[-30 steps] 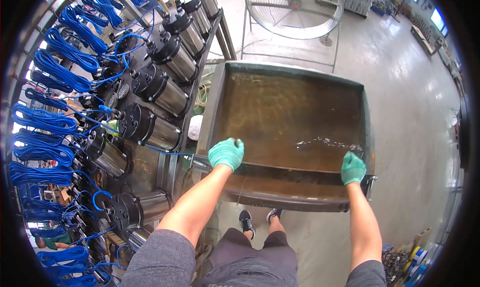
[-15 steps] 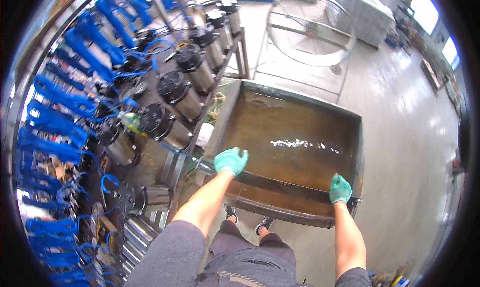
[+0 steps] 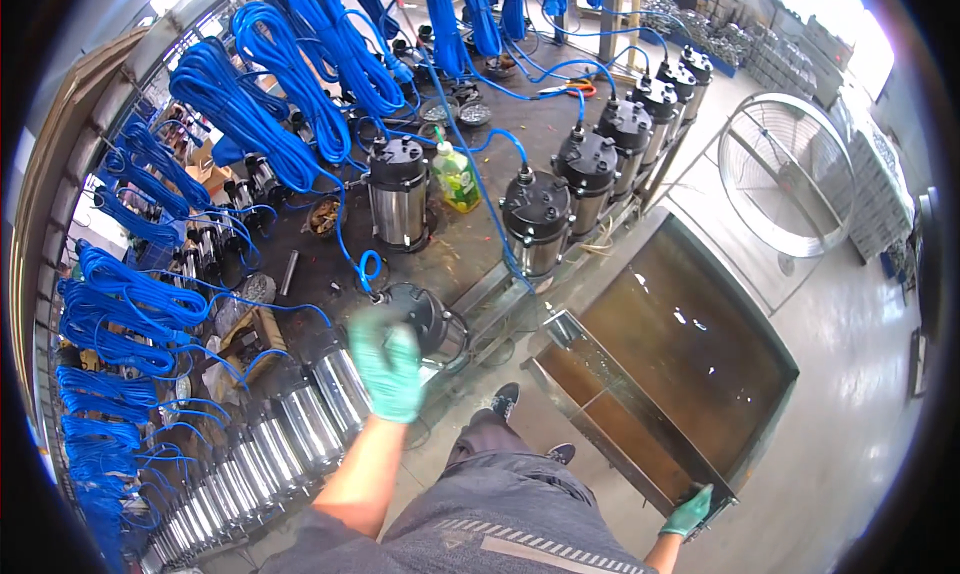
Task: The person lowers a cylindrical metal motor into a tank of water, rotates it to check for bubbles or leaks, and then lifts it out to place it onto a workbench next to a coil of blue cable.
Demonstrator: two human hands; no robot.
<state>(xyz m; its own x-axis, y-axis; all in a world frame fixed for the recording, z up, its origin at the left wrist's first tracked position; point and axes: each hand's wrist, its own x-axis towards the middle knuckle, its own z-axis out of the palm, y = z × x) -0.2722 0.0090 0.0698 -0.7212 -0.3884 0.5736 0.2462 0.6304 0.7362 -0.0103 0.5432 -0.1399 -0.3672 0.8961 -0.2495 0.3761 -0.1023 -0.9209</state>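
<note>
My left hand (image 3: 387,369), in a green glove and blurred by motion, is raised in front of a steel pump with a black top (image 3: 425,319) that lies on its side at the bench edge. Its fingers look apart from the thumb, and I see nothing held; whether it touches the pump is unclear. A blue cable rises from that pump's top. Low on the right, my right hand (image 3: 688,511), gloved alike, is closed over the near corner of a dark metal tank (image 3: 640,414) of brownish water. A crossbar divides this tank near its front.
Upright pumps (image 3: 537,219) line the bench's right edge; another pump (image 3: 398,194) stands beside a yellow-green bottle (image 3: 457,177). Coiled blue cables (image 3: 250,114) hang along the left. Steel cylinders (image 3: 270,454) lie in a row below them. A large round fan (image 3: 785,174) stands beyond the tank.
My view has turned left toward the bench. My left hand has left the tank's edge and moved over to the lying pump. My right hand stays at the tank's corner.
</note>
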